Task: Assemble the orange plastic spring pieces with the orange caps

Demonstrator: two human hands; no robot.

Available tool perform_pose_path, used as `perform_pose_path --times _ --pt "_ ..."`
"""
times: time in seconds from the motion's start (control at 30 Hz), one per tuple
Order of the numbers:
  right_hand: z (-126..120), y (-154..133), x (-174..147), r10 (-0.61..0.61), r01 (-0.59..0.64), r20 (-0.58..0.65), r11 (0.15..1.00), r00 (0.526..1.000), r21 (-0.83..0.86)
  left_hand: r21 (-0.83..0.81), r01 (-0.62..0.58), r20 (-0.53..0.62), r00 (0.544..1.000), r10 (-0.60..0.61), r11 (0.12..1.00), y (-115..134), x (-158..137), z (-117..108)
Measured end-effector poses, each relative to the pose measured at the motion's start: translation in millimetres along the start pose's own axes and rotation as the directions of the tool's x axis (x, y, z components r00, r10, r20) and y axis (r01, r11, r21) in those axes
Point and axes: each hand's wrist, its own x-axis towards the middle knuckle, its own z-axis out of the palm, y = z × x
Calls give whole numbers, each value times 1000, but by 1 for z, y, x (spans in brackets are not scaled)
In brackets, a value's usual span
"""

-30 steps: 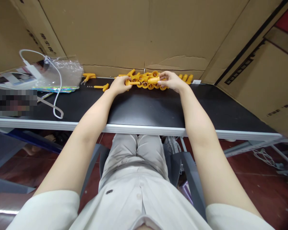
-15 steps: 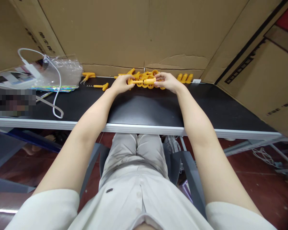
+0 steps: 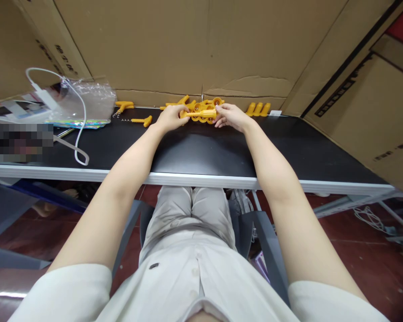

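My left hand [image 3: 170, 117] is closed on the handle end of a yellow corkscrew [image 3: 190, 114], held level above the black tabletop. A ribbed yellow sleeve [image 3: 207, 114] covers the corkscrew's other end, hiding the metal spiral. At the right end of that sleeve, the thumb and forefinger of my right hand [image 3: 232, 117] grip it, while the lower fingers are loosely curled. Just behind my hands lies a cluster of yellow corkscrew parts [image 3: 217, 102], some with round open ends; my fingers and the held corkscrew partly cover it.
Two yellow corkscrews with bare spirals, one nearer [image 3: 147, 121] and one farther [image 3: 124, 106], lie to the left. Several yellow sleeves [image 3: 258, 109] stand at right beside a white tag [image 3: 275, 113]. A plastic bag [image 3: 90, 100] and white cable [image 3: 83, 116] occupy the left. Cardboard [image 3: 201, 49] walls the back.
The sleeve has shifted slightly left along the corkscrew. My right hand's fingers have changed position at its end, the lower ones hanging further down. My left hand stays nearly still.
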Motion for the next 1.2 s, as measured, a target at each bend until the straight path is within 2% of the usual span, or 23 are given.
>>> perform_pose_path --times 0.13,0.27,0.37,0.53,0.67,0.73,0.87,1.0,1.1,1.2 --pt "-1 -2 -3 -31 31 14 999 999 -14 7 -14 -18 1000 15 1000 -5 2 2" --pt "-2 -2 0 -38 38 19 999 999 -24 -6 -68 -91 994 67 998 -10 5 6" --pt "-1 -1 4 -10 10 -12 999 1000 -52 -13 -85 -102 991 84 996 -9 6 8" --pt "6 -3 4 47 -69 -154 987 987 -142 -15 -108 -118 987 105 994 -10 7 10" --pt "8 -11 -3 127 -144 -117 979 985 -146 -25 -78 -98 992 76 997 -12 8 10" --pt "5 -14 -7 124 -129 -51 987 991 -97 -18 -56 -84 995 54 998 -12 8 10" --pt "-4 -15 -11 32 -32 25 999 999 24 -4 -39 -76 996 39 999 -9 7 8" --pt "-8 -9 -7 -14 14 51 1000 999 7 24 -47 -66 997 49 999 -5 4 7" --pt "-5 -2 0 -9 10 36 999 999 -38 39 -69 -61 996 72 997 -2 2 6" --pt "1 4 8 -5 1 -41 996 999 -92 34 -72 -62 995 74 997 0 2 7"
